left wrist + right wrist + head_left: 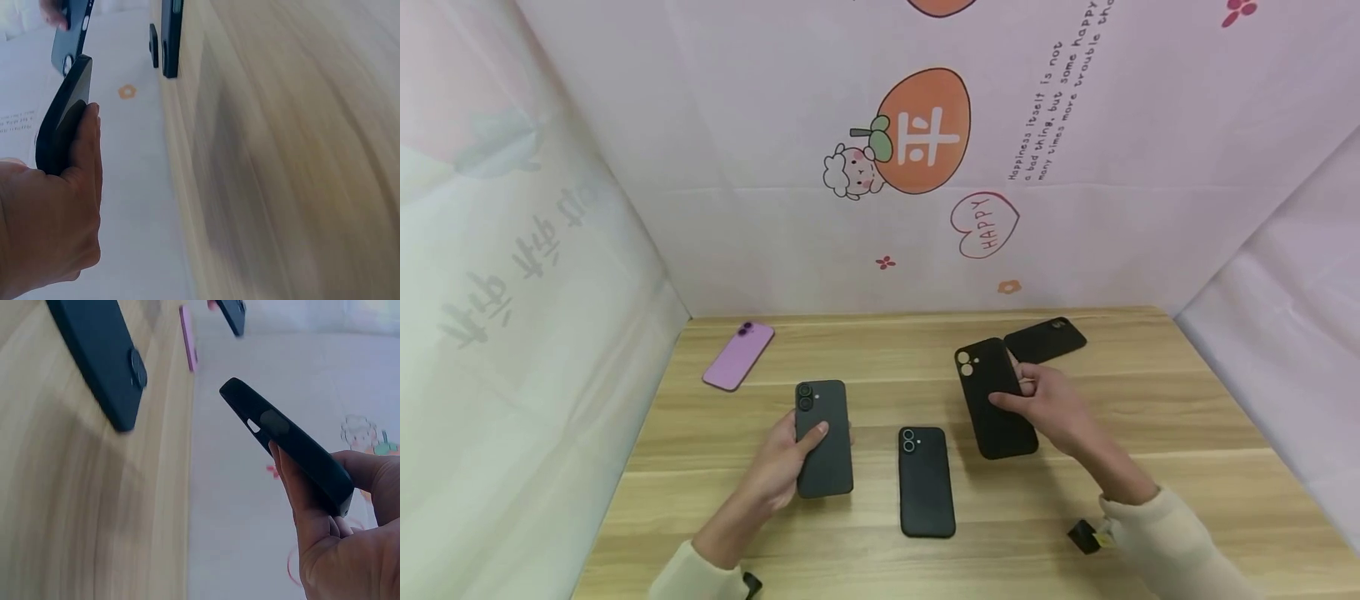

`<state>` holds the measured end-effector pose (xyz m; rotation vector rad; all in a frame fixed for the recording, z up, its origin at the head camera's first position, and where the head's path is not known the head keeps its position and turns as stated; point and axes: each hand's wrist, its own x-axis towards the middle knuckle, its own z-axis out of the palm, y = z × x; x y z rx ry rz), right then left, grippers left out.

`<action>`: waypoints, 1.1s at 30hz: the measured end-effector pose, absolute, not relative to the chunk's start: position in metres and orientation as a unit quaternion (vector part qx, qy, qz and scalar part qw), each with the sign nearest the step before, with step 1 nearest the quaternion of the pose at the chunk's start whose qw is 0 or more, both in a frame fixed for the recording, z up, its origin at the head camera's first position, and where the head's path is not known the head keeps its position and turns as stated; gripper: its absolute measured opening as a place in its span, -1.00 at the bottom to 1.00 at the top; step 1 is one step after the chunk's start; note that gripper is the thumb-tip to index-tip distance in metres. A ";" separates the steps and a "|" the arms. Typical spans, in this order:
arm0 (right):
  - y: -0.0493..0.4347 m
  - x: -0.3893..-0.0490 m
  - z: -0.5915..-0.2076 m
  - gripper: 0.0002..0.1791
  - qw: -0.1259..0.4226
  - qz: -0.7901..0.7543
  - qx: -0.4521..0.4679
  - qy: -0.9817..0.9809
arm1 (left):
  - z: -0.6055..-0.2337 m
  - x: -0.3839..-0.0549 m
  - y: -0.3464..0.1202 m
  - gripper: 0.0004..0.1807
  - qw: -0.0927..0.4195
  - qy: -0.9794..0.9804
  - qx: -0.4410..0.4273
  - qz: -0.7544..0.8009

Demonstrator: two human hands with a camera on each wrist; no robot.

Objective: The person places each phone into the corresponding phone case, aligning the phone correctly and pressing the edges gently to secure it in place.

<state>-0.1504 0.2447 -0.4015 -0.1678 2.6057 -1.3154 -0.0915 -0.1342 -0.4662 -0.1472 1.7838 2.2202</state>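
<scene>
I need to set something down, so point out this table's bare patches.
Bare: the back strip between the pink phone and the black phone or case at back right; the table's right end, beyond the right hand. Crowded: the middle, where a dark phone lies between the held grey phone and held case.

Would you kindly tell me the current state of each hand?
Left hand: holding a dark gray phone.
Right hand: holding a black phone case.

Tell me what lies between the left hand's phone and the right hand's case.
A black phone lies on the table between the held phone and the case, as the head view shows.
</scene>
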 end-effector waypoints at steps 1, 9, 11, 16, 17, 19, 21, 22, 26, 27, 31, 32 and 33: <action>0.240 -0.150 -0.403 -0.66 0.112 -0.459 -0.060 0.880 | -0.467 -0.092 -0.131 -0.46 0.147 0.617 -0.050 0.771; 0.206 -0.143 -0.407 -0.71 0.108 -0.488 -0.076 0.863 | -0.472 -0.093 -0.112 -0.43 0.173 0.596 -0.024 0.784; 0.200 -0.141 -0.407 -0.72 0.110 -0.501 -0.076 0.855 | -0.472 -0.093 -0.108 -0.41 0.173 0.593 -0.021 0.786; 0.186 -0.139 -0.410 -0.75 0.135 -0.551 -0.077 0.820 | -0.471 -0.093 -0.097 -0.43 0.170 0.583 -0.031 0.794; 0.183 -0.138 -0.411 -0.76 0.141 -0.560 -0.076 0.813 | -0.470 -0.093 -0.095 -0.44 0.170 0.579 -0.033 0.797; 0.179 -0.137 -0.413 -0.76 0.152 -0.576 -0.080 0.799 | -0.470 -0.093 -0.090 -0.45 0.168 0.574 -0.035 0.801; 0.175 -0.136 -0.415 -0.76 0.158 -0.589 -0.084 0.788 | -0.469 -0.093 -0.086 -0.46 0.171 0.568 -0.036 0.805; 0.173 -0.136 -0.415 -0.76 0.160 -0.595 -0.088 0.783 | -0.469 -0.093 -0.084 -0.46 0.173 0.564 -0.036 0.807; 0.166 -0.134 -0.418 -0.73 0.167 -0.611 -0.102 0.767 | -0.468 -0.093 -0.080 -0.41 0.185 0.551 -0.037 0.813; 0.164 -0.134 -0.419 -0.72 0.169 -0.613 -0.105 0.764 | -0.467 -0.093 -0.079 -0.39 0.188 0.548 -0.036 0.814; 0.159 -0.132 -0.420 -0.71 0.171 -0.613 -0.111 0.763 | -0.465 -0.092 -0.078 -0.32 0.204 0.530 -0.034 0.822; 0.158 -0.132 -0.420 -0.71 0.171 -0.613 -0.113 0.763 | -0.465 -0.091 -0.078 -0.31 0.206 0.524 -0.032 0.826; 0.157 -0.131 -0.420 -0.72 0.170 -0.612 -0.115 0.764 | -0.464 -0.091 -0.078 -0.31 0.209 0.516 -0.030 0.830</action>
